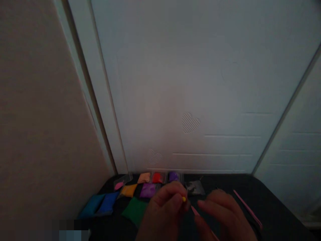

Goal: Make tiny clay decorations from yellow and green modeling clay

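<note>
My left hand (167, 209) is closed, with thumb and forefinger pinching a small yellow piece (184, 199), likely soft clay. Just to its right, my right hand (224, 214) has its thumb and forefinger apart, with a gap between them. Behind the right thumb runs a thin pink stick-like tool (195, 211), its pointed tip showing between the two hands. Whether the right hand touches this tool I cannot tell. The light is dim and the fingers are partly dark.
On the dark tabletop lie several colour packets: green (135, 211), blue (108, 203), teal (91, 206), orange (128, 190), magenta (147, 190), peach (144, 177), red (157, 177) and purple (173, 176). A grey packet (195, 187) and another pink stick (247, 208) lie rightward. A white panel (160, 83) stands behind.
</note>
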`<state>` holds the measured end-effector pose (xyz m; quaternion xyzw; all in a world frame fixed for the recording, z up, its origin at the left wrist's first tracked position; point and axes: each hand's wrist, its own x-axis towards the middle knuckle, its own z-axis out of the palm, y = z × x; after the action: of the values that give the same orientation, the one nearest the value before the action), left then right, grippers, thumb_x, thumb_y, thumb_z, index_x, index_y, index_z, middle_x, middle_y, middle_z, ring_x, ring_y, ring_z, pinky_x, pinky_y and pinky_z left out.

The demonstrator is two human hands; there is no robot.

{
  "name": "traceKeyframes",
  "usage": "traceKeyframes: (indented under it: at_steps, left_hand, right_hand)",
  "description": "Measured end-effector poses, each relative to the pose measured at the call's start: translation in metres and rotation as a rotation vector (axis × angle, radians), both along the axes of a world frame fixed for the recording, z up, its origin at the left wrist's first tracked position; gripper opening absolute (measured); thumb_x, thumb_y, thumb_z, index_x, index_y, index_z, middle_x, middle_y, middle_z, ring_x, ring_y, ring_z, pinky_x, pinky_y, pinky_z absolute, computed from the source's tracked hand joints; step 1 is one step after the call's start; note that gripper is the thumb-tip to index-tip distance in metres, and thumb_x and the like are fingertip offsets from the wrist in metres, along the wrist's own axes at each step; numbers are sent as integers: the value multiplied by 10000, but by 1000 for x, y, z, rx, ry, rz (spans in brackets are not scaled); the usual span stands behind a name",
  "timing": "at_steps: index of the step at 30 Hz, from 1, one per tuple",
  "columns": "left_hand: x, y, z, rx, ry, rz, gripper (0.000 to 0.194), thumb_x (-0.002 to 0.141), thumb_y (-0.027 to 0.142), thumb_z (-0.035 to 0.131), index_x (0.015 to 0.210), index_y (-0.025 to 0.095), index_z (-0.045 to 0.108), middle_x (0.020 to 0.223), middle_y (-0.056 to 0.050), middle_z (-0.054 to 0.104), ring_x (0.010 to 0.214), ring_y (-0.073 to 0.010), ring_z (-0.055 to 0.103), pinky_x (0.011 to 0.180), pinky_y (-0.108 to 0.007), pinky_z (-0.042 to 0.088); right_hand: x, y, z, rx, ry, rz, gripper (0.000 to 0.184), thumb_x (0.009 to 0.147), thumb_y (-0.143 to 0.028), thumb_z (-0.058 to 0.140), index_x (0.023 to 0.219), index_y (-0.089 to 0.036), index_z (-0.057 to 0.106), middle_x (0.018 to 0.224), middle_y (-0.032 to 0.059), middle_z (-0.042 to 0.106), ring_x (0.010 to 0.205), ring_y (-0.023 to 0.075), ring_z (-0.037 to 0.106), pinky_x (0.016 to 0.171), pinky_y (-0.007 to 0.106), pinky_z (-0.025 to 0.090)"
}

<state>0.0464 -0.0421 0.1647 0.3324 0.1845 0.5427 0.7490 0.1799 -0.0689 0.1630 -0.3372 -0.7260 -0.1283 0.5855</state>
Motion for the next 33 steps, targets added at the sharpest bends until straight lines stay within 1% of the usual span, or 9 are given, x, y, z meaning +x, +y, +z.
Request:
traceKeyframes:
  at_steps: [2, 7, 11, 17, 21, 25, 27, 30, 33]
  left_hand:
    - [6, -4, -2, -43, 23, -33, 110, 566, 231, 713, 638, 176, 650, 708, 6, 510, 639, -96, 476, 609, -222, 383]
    - [12, -5, -7, -90, 25, -10, 77, 571, 195, 704, 624, 171, 654, 737, 0, 514, 722, -108, 484, 668, -213, 396]
    - [12, -4, -6, -99, 29, 36, 88, 554, 192, 711, 622, 171, 658, 740, -4, 534, 721, -115, 498, 660, -217, 411]
    - [16, -6, -3, -146, 52, 69, 91, 556, 174, 705, 634, 171, 657, 724, -7, 557, 736, -131, 518, 731, -259, 419]
    - [15, -7, -2, -72, 99, 124, 88, 548, 200, 703, 622, 172, 665, 707, -19, 568, 698, -138, 519, 683, -262, 434]
    - [12, -9, 1, 29, 159, 181, 59, 621, 228, 649, 660, 188, 668, 692, -21, 567, 647, -126, 506, 624, -245, 434]
    - [11, -9, 2, 78, 149, 219, 47, 650, 223, 624, 665, 199, 662, 668, -9, 556, 638, -113, 498, 603, -217, 425]
    - [10, -9, 1, 119, 133, 261, 51, 669, 221, 606, 654, 199, 650, 652, -3, 546, 629, -105, 489, 586, -200, 416]
    - [7, -7, 0, 117, 155, 232, 49, 669, 222, 606, 646, 197, 642, 662, -7, 547, 639, -115, 492, 605, -218, 419]
  right_hand:
    - [-3, -1, 0, 3, 46, -53, 355, 625, -114, 634, 953, -219, 546, 672, 7, 574, 575, 112, 543, 476, 221, 457]
    - [-1, 0, 3, 21, -21, -128, 305, 600, -128, 667, 871, -219, 563, 673, 1, 549, 598, 109, 506, 532, 256, 447]
    - [1, 3, 3, 32, -25, -128, 315, 596, -113, 673, 873, -206, 555, 683, 3, 539, 611, 105, 495, 549, 266, 427]
    - [-5, 3, 5, 22, 37, -110, 203, 624, -95, 635, 798, -184, 579, 656, 1, 543, 582, 98, 497, 540, 272, 402]
    - [-5, 2, 3, -26, 59, -71, 222, 637, -93, 629, 829, -189, 574, 669, 1, 544, 601, 101, 497, 542, 261, 412]
    - [-3, -2, 2, -99, 139, 24, 255, 650, -71, 607, 869, -190, 552, 692, 4, 549, 631, 109, 505, 540, 248, 420]
    - [-3, -5, 2, -134, 186, 43, 215, 689, -98, 580, 879, -196, 552, 706, 10, 552, 653, 117, 515, 552, 250, 422]
    - [-4, -8, 2, -141, 268, 54, 98, 756, -197, 531, 848, -211, 563, 713, 22, 555, 673, 129, 524, 550, 254, 420]
    - [-5, -10, 3, -170, 331, 66, 65, 764, -243, 532, 818, -229, 565, 699, 24, 560, 691, 147, 537, 549, 266, 425]
